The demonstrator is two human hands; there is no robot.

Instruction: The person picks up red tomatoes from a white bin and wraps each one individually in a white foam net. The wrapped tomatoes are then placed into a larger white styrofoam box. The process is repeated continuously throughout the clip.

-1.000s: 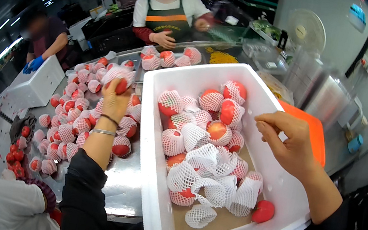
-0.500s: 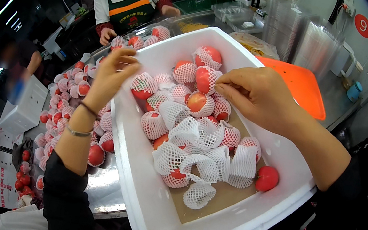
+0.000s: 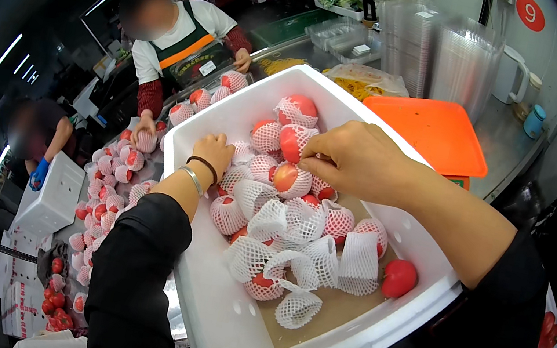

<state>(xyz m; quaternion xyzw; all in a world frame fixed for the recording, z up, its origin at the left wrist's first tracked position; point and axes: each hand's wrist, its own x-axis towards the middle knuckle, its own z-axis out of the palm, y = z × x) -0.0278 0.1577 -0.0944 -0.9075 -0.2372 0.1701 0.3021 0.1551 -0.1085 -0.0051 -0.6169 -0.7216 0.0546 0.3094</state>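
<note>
A white foam box (image 3: 202, 310) in front of me holds several red tomatoes in white foam nets. My left hand (image 3: 213, 154) reaches over the box's left side, fingers curled down on a netted tomato that it mostly hides. Above the upper right part of the pile, my right hand (image 3: 359, 160) has thumb and fingertips pinched beside a netted tomato (image 3: 293, 142). What the pinch holds, if anything, is too small to make out. Loose foam nets (image 3: 298, 309) lie over the nearer fruit, and one bare tomato (image 3: 399, 278) rests in the right corner.
Several netted tomatoes (image 3: 111, 200) cover the metal table to the left. Across it a person in an apron (image 3: 185, 46) touches fruit. An orange tray (image 3: 435, 131) lies beyond the box, with stacked clear containers (image 3: 409, 48) behind. Another white box (image 3: 54, 198) stands far left.
My left hand has come down from above the box's left rim onto the fruit inside. My right hand stays pinched by the same tomato. The view has shifted; the co-worker now reaches to the fruit.
</note>
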